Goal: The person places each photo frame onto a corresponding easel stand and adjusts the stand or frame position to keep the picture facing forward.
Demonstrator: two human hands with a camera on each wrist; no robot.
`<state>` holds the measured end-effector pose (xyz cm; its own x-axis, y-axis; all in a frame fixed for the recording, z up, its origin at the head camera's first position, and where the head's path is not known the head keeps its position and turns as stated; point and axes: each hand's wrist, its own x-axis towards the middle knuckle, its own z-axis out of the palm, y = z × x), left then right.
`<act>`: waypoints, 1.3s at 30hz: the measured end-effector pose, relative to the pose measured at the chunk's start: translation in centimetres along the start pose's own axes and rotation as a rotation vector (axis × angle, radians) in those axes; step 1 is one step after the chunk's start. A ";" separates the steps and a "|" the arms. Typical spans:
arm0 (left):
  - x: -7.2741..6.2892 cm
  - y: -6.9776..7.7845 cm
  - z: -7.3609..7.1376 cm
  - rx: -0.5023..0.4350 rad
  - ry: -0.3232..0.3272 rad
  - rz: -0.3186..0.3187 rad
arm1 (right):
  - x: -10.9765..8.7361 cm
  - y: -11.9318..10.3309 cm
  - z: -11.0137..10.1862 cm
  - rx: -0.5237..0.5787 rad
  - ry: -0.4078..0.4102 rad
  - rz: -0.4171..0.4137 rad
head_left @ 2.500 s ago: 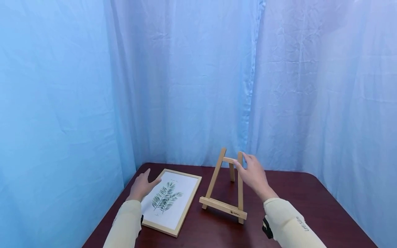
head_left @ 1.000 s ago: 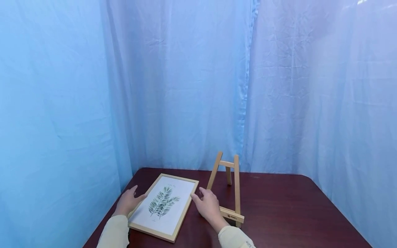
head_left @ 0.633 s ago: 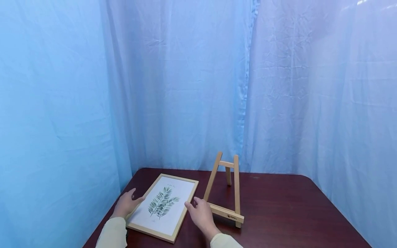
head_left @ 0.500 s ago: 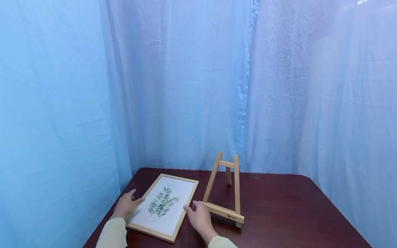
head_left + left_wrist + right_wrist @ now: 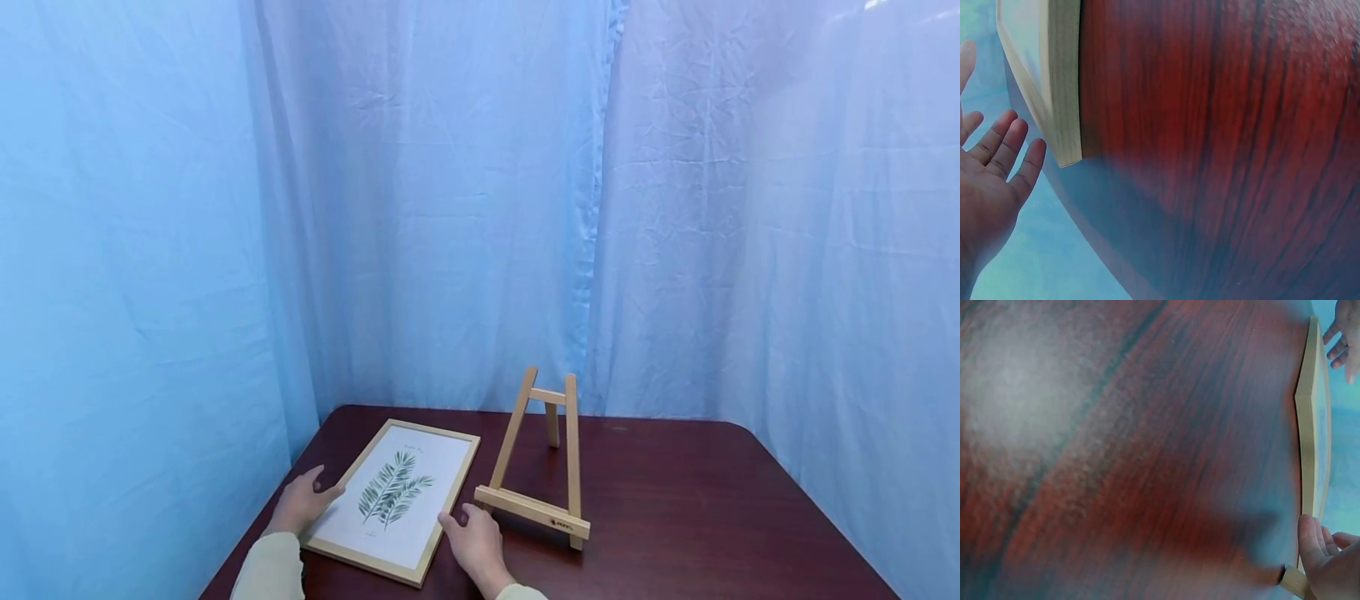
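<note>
A light wooden picture frame (image 5: 397, 492) with a green fern print lies flat on the table, print side up. My left hand (image 5: 298, 502) is at its left edge, fingers spread. In the left wrist view a gap shows between the left hand's fingers (image 5: 1007, 147) and the frame's corner (image 5: 1066, 125). By the frame's right edge is my right hand (image 5: 477, 543), thumb toward the rim; whether it touches cannot be told. The right wrist view has the right hand (image 5: 1335, 562) beside the frame's side (image 5: 1305, 444). A small wooden easel (image 5: 532, 507) stands just right of that hand.
The dark red-brown table (image 5: 675, 500) has rounded far corners and extends to the right of the easel. Light blue curtains (image 5: 465, 208) hang behind the table and along both sides. The easel's rear leg (image 5: 552, 425) reaches back behind its crossbar.
My right hand has left the easel's upper right post and come down and left to the frame's right edge. My left hand has slid slightly nearer along the left edge. Frame and easel stay put.
</note>
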<state>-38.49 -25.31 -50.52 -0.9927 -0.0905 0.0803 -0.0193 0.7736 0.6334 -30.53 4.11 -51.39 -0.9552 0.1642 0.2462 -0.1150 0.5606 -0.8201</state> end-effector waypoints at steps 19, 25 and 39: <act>0.9 -1.7 1.7 -0.067 -0.003 -0.040 | -0.8 0.1 1.3 -0.019 0.036 0.021; 0.6 -1.6 1.6 -0.057 0.008 -0.027 | -0.9 0.3 1.9 -0.008 0.054 0.030; -0.3 -1.5 1.2 -0.035 -0.004 -0.031 | -1.0 0.6 2.8 -0.042 0.087 0.020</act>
<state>-38.34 -25.71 -52.42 -0.9921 -0.1114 0.0578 -0.0455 0.7482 0.6620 -30.37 2.03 -53.58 -0.9297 0.2447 0.2753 -0.0826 0.5899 -0.8032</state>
